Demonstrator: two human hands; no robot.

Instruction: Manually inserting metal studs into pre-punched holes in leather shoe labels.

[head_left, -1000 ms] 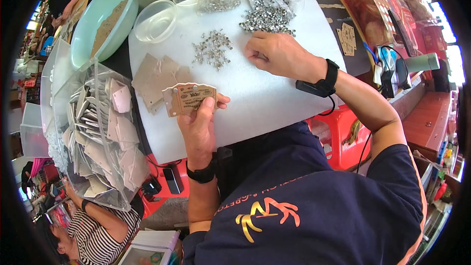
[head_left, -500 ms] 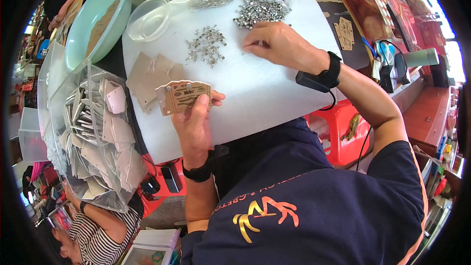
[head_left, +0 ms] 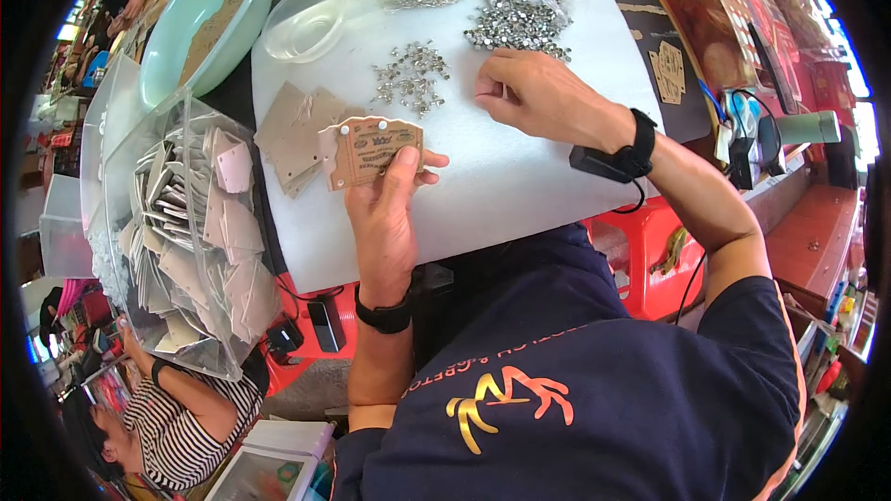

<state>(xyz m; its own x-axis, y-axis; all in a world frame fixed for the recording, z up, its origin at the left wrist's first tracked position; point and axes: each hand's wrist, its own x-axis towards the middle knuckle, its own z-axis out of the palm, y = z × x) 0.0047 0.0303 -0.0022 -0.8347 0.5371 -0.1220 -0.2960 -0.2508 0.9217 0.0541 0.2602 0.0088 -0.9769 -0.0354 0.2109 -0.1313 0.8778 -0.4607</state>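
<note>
My left hand (head_left: 388, 213) holds a small tan cardboard tag (head_left: 371, 150) with several silver studs along its top edge, lifted over the white table (head_left: 520, 186). My right hand (head_left: 534, 93) rests on the table farther back, fingers curled together at a small piece I cannot make out. It sits just right of a small heap of silver studs (head_left: 410, 79) and in front of a larger heap (head_left: 520, 23). A stack of blank brown cards (head_left: 292, 134) lies left of the held tag.
A clear plastic bin (head_left: 190, 232) full of finished cards stands at the left. A turquoise bowl (head_left: 204, 23) and clear plastic tub (head_left: 302, 23) sit at the back left. Another person in a striped shirt (head_left: 181, 427) sits low at the left. Red stool (head_left: 640, 241) under the table.
My right hand has shifted slightly left and nearer, away from the big stud heap. My left hand keeps the tag in nearly the same spot.
</note>
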